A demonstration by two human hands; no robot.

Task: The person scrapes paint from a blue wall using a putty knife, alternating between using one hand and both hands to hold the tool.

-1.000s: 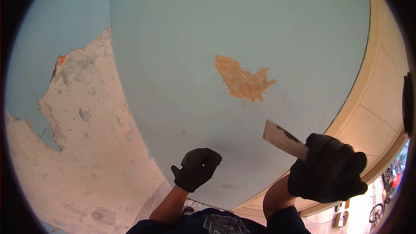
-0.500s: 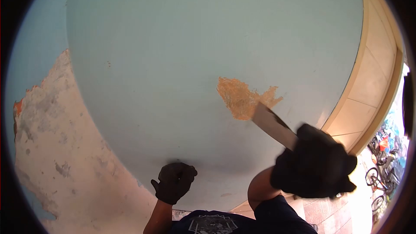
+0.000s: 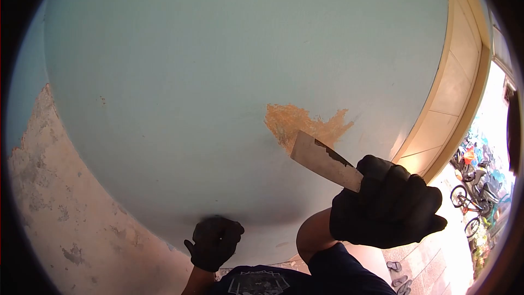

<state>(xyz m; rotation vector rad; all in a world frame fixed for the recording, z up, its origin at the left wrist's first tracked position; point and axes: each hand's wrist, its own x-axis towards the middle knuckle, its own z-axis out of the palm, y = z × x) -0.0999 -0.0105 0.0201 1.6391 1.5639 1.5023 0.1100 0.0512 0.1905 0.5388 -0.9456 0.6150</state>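
Observation:
My right hand (image 3: 385, 205), in a black glove, is closed around a scraper with a flat, pale grey blade (image 3: 325, 161) and a dark worn spot along its upper edge. Its handle is hidden in the fist. The blade's end overlaps the lower edge of a tan bare patch (image 3: 314, 123) on the light green wall (image 3: 191, 65); whether it touches cannot be told. At lower left, near the wall's bottom, my left hand (image 3: 214, 243), also black-gloved, has curled fingers with one digit sticking out. Nothing shows in it.
To the left, a wall (image 3: 60, 202) has lost its paint and shows mottled plaster. A cream tiled border (image 3: 450, 84) edges the green wall on the right. Beyond it are bicycles (image 3: 472, 202) and, on the paved floor, several sandals (image 3: 401, 281).
The blade has moved left and slightly down across the tan patch with my right hand. The camera view has shifted, and my left hand stays curled.

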